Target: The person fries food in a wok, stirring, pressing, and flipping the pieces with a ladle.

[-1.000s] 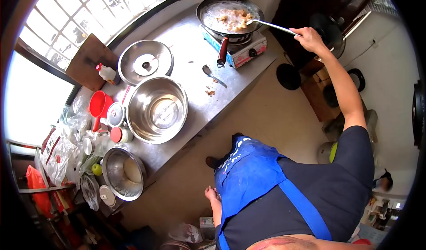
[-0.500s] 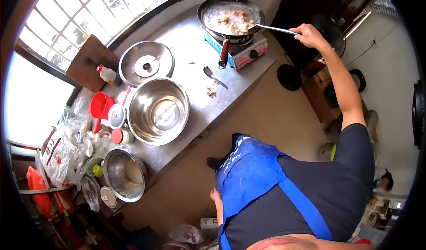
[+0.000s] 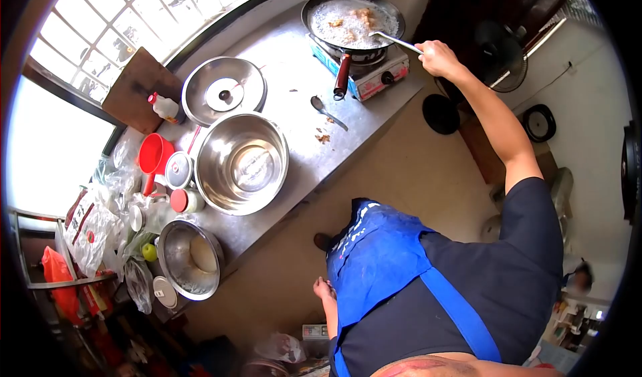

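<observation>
My right hand (image 3: 439, 59) is wrapped round the handle of a long-handled metal cooking utensil (image 3: 403, 42). Its far end dips into foaming oil, so the shape of its head is hidden. The oil bubbles in a black wok (image 3: 305, 24) with golden-brown pieces of food (image 3: 362, 17) in it. Under the wok is a portable gas stove (image 3: 374, 83); the wok's dark red handle (image 3: 342, 75) points toward me. My left hand (image 3: 324, 288) hangs low beside my blue apron (image 3: 374, 257), fingers curled, with nothing visible in them.
On the metal counter (image 3: 294, 156) are a spoon (image 3: 328, 112), brown crumbs (image 3: 323, 138), a large steel basin (image 3: 281, 176), a lid (image 3: 190, 96), a red dipper (image 3: 154, 151) and a bowl with pale residue (image 3: 167, 263). A standing fan (image 3: 508, 63) is at the right.
My right hand has moved left toward the wok, and the utensil's handle has shifted with it. Several food pieces have moved or sunk under the foam. My left hand still hangs low.
</observation>
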### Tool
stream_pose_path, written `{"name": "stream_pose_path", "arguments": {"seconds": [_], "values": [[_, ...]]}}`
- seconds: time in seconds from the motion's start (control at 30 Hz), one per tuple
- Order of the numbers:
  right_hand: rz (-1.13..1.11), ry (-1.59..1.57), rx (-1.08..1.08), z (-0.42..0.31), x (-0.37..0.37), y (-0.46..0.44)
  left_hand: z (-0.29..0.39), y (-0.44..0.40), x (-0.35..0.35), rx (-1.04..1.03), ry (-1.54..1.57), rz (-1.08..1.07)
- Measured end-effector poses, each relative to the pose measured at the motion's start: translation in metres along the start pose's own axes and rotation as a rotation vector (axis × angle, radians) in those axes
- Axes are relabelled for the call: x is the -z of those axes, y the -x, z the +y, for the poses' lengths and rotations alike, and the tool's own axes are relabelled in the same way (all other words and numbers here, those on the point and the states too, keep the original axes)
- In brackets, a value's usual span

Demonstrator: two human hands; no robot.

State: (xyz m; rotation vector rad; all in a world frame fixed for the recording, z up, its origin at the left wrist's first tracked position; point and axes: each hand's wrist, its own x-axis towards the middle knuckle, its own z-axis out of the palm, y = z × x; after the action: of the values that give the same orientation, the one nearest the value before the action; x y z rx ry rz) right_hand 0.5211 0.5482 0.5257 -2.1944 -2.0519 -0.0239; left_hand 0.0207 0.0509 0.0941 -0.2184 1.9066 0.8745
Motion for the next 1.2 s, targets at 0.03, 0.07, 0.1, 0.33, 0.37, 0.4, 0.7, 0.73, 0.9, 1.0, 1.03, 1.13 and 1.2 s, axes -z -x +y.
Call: {"name": "stream_pose_path", "arguments": {"seconds": [0.03,0.07,0.1,0.33,0.37,0.4,0.7,0.73,0.9,1.0,1.03,1.13,1.2], "values": [[0.005,-0.003,-0.003,0.001,-0.004,0.002,0.0,0.002,0.001,-0.001,-0.004,-0.003],[0.062,0.042,0.082,0.017,-0.019,-0.002,0.0,0.004,0.001,0.01,-0.048,0.003],[0.061,0.044,0.079,0.004,-0.002,0.006,-0.001,0.007,0.001,0.021,-0.091,0.01],[-0.27,-0.061,-0.127,-0.004,0.04,0.031,-0.038,-0.022,0.011,-0.142,-0.204,-0.004],[-0.195,0.001,-0.045,0.001,0.035,0.033,-0.043,-0.028,0.012,-0.171,-0.211,0.001],[-0.119,0.064,0.036,0.0,0.036,0.037,-0.042,-0.027,0.012,-0.201,-0.22,0.005],[0.659,-0.073,0.313,-0.054,0.045,0.091,-0.003,-0.014,0.019,-0.042,-0.04,-0.086],[0.662,-0.175,0.37,-0.075,0.049,0.108,-0.002,-0.012,0.021,-0.043,-0.042,-0.082],[0.037,-0.48,0.38,-0.103,-0.08,0.192,0.007,0.003,0.008,-0.091,-0.122,0.045],[-0.291,-0.49,0.224,-0.09,-0.166,0.241,0.004,0.004,0.009,-0.237,-0.215,0.146],[-0.333,-0.428,0.148,-0.082,-0.189,0.253,0.005,0.003,0.011,-0.235,-0.204,0.158],[-0.391,-0.366,-0.109,-0.057,-0.262,0.288,0.003,0.003,0.016,-0.34,-0.426,0.302],[-0.568,-0.513,-0.398,-0.05,-0.294,0.308,0.001,0.002,0.02,-0.263,-0.448,0.344]]}}
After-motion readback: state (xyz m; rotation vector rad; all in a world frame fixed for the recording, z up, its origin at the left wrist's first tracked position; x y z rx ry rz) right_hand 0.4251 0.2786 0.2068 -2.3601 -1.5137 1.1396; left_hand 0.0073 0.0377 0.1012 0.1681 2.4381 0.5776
